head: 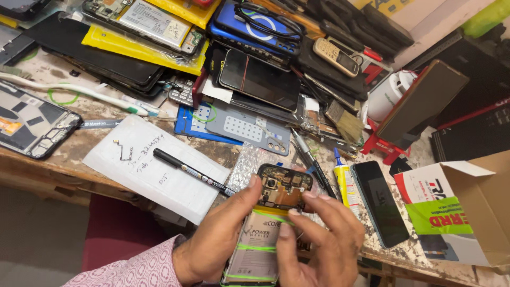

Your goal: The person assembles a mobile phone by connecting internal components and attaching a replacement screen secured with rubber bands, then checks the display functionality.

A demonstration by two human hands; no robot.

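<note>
our left hand [215,242] gripping an opened phone [265,223], our right hand [319,239] fingertips on its board, black pen [191,171] on white paper [154,167], cluttered desk [64,159]

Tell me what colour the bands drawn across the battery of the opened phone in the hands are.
Bright green bands cross the battery of the opened phone; head view.

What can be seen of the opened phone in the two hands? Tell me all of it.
The opened phone has its back cover off. Its upper part shows a dark circuit board with a camera module and copper-brown shielding. Below lies a pale battery, marked with green lines. It is held lengthwise, top end pointing away, above the near edge of the worn workbench. The left hand cradles its left side, thumb by the board; the right hand rests fingertips on the board's right part. Its lower end is cut off by the frame.
</note>
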